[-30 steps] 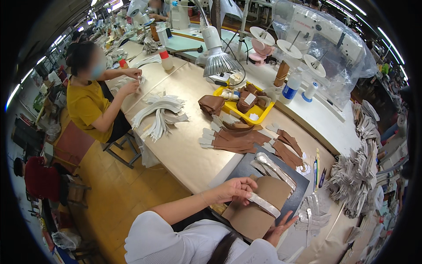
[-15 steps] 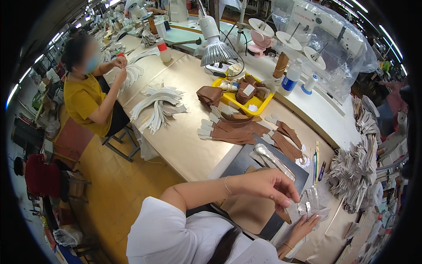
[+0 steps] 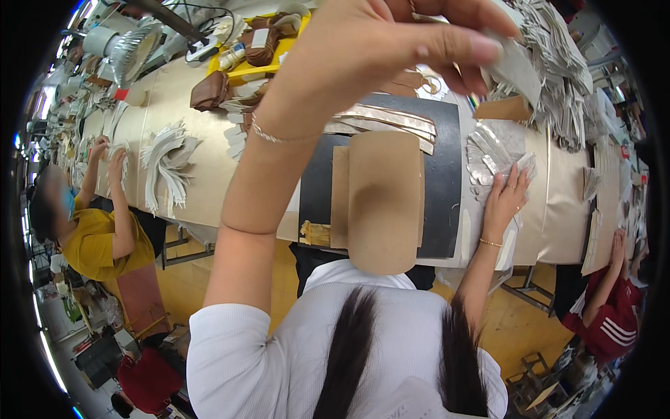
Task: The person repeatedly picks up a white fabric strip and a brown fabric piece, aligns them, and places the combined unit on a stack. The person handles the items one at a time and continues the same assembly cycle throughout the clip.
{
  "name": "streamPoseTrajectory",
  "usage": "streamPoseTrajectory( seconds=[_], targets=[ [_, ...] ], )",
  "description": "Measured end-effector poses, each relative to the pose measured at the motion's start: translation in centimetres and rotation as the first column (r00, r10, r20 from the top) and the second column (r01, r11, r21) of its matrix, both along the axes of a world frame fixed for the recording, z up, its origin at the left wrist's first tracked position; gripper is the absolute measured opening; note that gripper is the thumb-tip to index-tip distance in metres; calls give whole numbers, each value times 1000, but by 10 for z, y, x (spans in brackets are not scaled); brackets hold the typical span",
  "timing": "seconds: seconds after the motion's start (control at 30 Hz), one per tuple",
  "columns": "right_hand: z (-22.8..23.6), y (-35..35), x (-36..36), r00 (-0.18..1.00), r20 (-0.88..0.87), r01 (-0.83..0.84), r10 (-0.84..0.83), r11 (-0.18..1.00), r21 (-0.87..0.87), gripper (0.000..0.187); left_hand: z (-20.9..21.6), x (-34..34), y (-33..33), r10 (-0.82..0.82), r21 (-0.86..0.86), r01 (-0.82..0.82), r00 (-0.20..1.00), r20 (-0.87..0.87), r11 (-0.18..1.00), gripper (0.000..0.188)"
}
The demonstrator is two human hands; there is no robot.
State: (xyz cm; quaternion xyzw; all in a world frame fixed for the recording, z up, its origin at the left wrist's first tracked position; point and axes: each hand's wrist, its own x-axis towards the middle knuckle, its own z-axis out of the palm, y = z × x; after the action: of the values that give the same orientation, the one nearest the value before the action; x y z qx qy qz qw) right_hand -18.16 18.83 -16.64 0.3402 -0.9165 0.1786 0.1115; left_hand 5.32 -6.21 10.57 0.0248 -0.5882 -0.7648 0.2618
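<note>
My left hand (image 3: 391, 49) is raised high and close to view. Its thumb and fingers pinch a pale grey strip (image 3: 518, 75). A tan piece (image 3: 504, 109) shows just below that strip; whether the two are joined I cannot tell. My right hand (image 3: 504, 199) lies flat, fingers spread, on a fan of shiny pale strips (image 3: 492, 150) on the table. Between my arms, a round-ended brown board (image 3: 385, 209) rests over a black mat (image 3: 443, 188). Behind the board lie long pale strips with brown edges (image 3: 401, 120).
A big heap of grey strips (image 3: 558, 77) stands at the far right. Brown leather bundles (image 3: 209, 91) sit beside a yellow tray (image 3: 255, 72). White strips (image 3: 167, 164) lie on the left. A person in yellow (image 3: 98, 244) works there; one in red (image 3: 611, 314) sits right.
The view has swung round to the right and downward. My left hand has lifted away from the fan of strips, with a strip in its fingers. My right hand stays on the fan.
</note>
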Motion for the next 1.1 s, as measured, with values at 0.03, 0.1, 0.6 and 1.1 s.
streamPoseTrajectory(
  seconds=[0.03,0.1,0.6,1.1],
  targets=[
    [-1,1,1,1000,-5,10,-10,1000,-14,48,-4,-3,-5,8,13,-8,1000,-18,1000,26],
    [-1,1,5,1000,-1,10,-10,999,-48,48,-25,2,-14,116,13,-116,993,5,993,25],
    [11,-5,8,996,-83,15,-23,995,-102,35,-181,75,-58,447,-438,-153,531,720,886,25],
    [13,-15,14,982,-152,-138,109,971,-194,11,-204,33,-171,756,-829,-6,414,506,559,32]
  ],
)
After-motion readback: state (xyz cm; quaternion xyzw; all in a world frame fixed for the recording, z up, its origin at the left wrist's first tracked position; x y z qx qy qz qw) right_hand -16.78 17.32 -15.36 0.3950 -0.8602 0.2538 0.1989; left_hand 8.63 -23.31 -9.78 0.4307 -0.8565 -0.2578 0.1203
